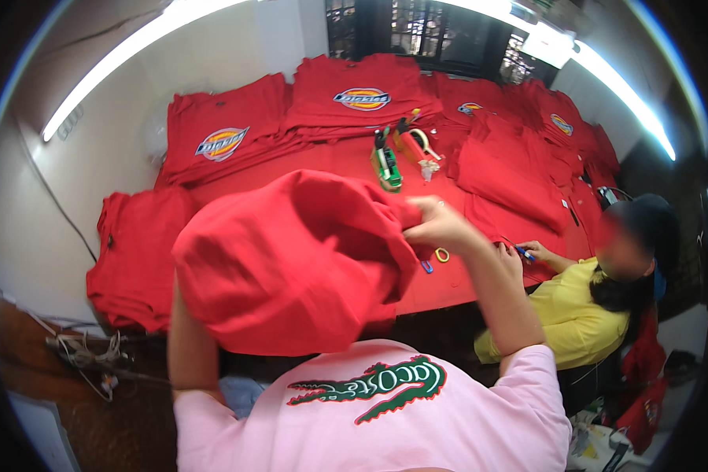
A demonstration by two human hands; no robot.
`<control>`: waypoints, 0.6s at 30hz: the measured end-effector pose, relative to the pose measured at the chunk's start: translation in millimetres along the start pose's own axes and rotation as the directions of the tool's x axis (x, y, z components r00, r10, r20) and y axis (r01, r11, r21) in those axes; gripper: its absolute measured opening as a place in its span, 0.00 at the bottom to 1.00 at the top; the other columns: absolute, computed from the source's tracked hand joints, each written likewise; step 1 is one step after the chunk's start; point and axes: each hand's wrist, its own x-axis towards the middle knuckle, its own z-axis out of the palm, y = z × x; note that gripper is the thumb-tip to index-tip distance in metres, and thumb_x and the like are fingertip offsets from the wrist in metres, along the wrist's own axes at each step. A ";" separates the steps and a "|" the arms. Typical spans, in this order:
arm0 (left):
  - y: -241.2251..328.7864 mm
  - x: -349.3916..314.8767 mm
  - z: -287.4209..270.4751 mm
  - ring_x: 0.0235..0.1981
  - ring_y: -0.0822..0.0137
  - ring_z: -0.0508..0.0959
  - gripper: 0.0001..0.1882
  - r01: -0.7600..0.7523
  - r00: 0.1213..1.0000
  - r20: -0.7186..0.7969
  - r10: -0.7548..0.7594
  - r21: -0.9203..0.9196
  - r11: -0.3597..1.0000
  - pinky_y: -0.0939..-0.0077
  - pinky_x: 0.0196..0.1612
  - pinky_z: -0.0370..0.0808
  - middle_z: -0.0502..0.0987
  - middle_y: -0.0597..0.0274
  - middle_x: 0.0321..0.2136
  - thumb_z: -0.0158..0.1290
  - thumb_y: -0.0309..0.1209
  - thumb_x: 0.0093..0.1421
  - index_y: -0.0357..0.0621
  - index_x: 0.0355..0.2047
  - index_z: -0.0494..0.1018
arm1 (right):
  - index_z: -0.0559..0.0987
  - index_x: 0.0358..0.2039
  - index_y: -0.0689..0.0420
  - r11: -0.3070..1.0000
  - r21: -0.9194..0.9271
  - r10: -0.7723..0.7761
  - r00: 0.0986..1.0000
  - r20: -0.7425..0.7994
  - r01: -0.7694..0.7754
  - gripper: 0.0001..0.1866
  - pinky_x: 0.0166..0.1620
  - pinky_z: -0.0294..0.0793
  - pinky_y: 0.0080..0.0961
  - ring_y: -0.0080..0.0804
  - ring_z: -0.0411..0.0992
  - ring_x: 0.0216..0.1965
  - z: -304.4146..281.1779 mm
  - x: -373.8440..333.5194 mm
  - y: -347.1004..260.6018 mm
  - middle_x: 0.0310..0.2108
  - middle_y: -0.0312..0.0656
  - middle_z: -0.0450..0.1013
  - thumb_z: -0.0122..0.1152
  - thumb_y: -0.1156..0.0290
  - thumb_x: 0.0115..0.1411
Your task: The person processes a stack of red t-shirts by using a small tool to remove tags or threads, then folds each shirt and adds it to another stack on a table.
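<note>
A red shirt [271, 263] hangs bunched and billowing above the near side of the table, slightly blurred. My right hand [442, 224] grips its right edge, fingers closed on the fabric. My left forearm [194, 354] rises behind the cloth's lower left side; the hand itself is covered by the fabric, so whether it is inside or behind cannot be made out. Just below my right hand, a small yellow-handled tool [442, 255] and a small blue item [426, 267] lie on the red-covered table [436, 291].
Stacks of folded red shirts [354, 82] with printed logos line the table's far side. Another pile [138, 259] sits at left. A green tape dispenser [385, 164] and a red one [417, 145] stand mid-table. A co-worker in yellow [578, 315] works at right, holding a blue tool [525, 253].
</note>
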 end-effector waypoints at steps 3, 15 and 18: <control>65.6 -11.6 -30.5 0.51 0.54 0.81 0.33 -0.102 0.994 0.072 0.087 0.242 0.965 0.61 0.62 0.74 0.82 0.51 0.51 0.65 0.23 0.52 0.37 0.60 0.71 | 0.81 0.54 0.62 0.789 -0.458 -0.391 0.909 0.140 0.410 0.30 0.54 0.76 0.27 0.22 0.75 0.49 -30.0 -14.5 -49.3 0.45 0.34 0.79 0.78 0.79 0.48; 217.2 -90.6 -112.8 0.51 0.58 0.79 0.23 0.414 0.494 -0.249 0.833 0.910 0.026 0.42 0.75 0.48 0.80 0.62 0.46 0.66 0.32 0.57 0.48 0.53 0.77 | 0.82 0.50 0.55 -0.465 -0.822 -0.820 0.511 0.259 -0.330 0.24 0.56 0.78 0.43 0.46 0.71 0.60 -76.2 -80.6 -180.6 0.54 0.47 0.76 0.66 0.81 0.50; 206.8 -82.6 -107.3 0.51 0.60 0.80 0.23 0.400 0.653 -0.233 0.720 0.914 -0.067 0.31 0.72 0.51 0.80 0.64 0.48 0.67 0.35 0.57 0.49 0.52 0.76 | 0.81 0.52 0.56 -0.530 -0.820 -0.633 0.745 0.213 -0.215 0.24 0.62 0.74 0.42 0.45 0.70 0.63 -63.2 -62.6 -169.1 0.58 0.45 0.75 0.70 0.75 0.53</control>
